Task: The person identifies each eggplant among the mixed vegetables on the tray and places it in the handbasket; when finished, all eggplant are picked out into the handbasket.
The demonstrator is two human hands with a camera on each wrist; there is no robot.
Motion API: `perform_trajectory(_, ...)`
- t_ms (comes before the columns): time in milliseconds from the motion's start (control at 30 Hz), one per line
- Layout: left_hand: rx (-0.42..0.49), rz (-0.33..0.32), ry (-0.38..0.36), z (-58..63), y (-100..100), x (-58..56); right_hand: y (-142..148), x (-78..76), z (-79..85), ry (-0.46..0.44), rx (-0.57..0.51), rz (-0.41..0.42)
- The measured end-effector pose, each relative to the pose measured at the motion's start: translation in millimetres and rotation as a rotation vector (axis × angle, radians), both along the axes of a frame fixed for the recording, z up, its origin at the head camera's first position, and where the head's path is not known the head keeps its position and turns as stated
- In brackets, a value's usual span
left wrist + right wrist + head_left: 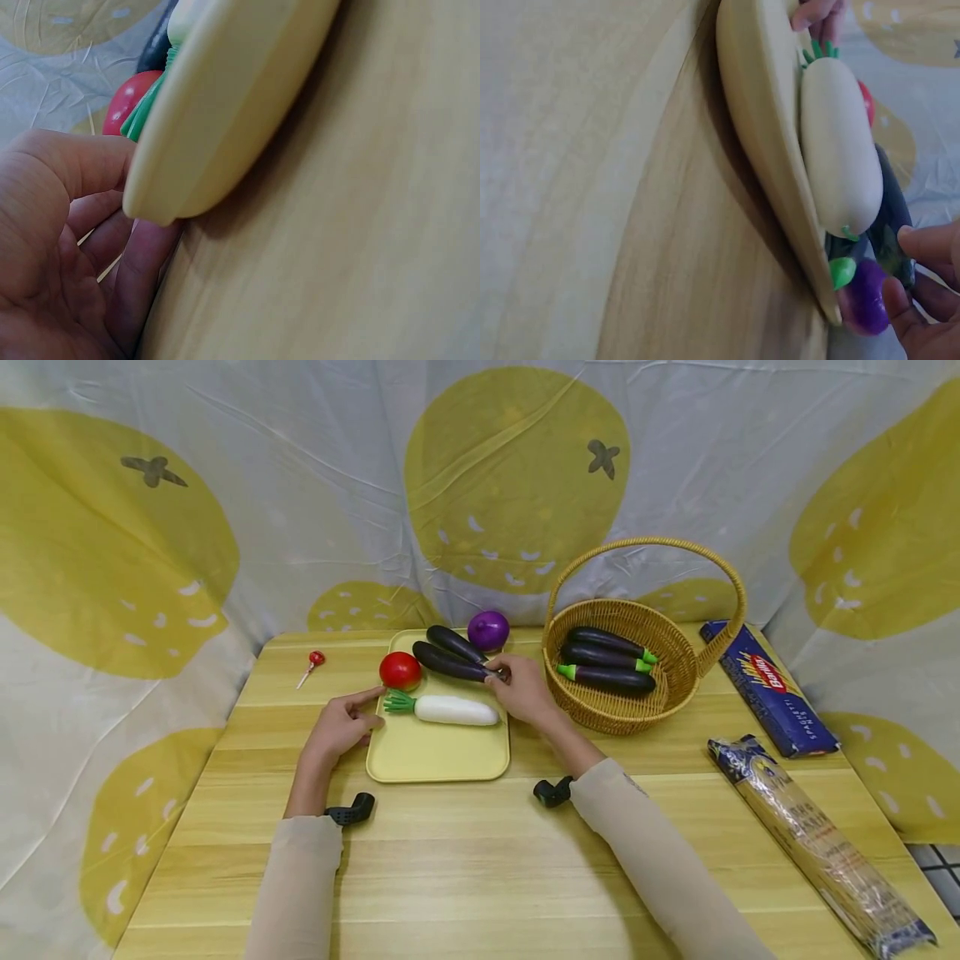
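Observation:
My right hand [525,687] pinches the stem end of a dark eggplant [448,662] between thumb and fingers, over the right side of a yellow tray [438,760]. A second eggplant [454,643] lies just behind it; its green stem [842,272] shows in the right wrist view. At the tray's left rim, my left hand [341,727] holds the edge, fingers at the rim and beneath it. A white radish [456,710] with green leaves lies across the tray, in front of a red tomato [401,671]. At the tray's back right corner is a purple onion [488,631].
Right of the tray stands a wicker basket [611,720] with a tall handle and several eggplants [609,681] inside. A blue spaghetti box [776,693] and a long pasta packet [817,843] lie farther right. A red lollipop [316,657] lies at the back left. A patterned curtain hangs behind.

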State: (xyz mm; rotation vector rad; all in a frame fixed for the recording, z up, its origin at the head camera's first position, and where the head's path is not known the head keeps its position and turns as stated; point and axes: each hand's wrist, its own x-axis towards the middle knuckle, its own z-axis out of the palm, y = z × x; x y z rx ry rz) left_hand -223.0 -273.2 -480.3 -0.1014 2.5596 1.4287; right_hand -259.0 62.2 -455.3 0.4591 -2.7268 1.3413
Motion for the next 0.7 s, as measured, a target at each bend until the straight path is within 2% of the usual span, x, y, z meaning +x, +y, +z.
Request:
perform_trajectory(367, 0.008, 0.000, -0.009, -0.2, 0.3, 3.1, 23.6, 20.0, 22.1, 0.049, -0.024, 0.009)
perform_trajectory(700, -0.001, 0.005, 0.006, -2.1, 0.2, 1.6, 72.2, 38.8, 40.1, 0.059, -0.046, 0.014)
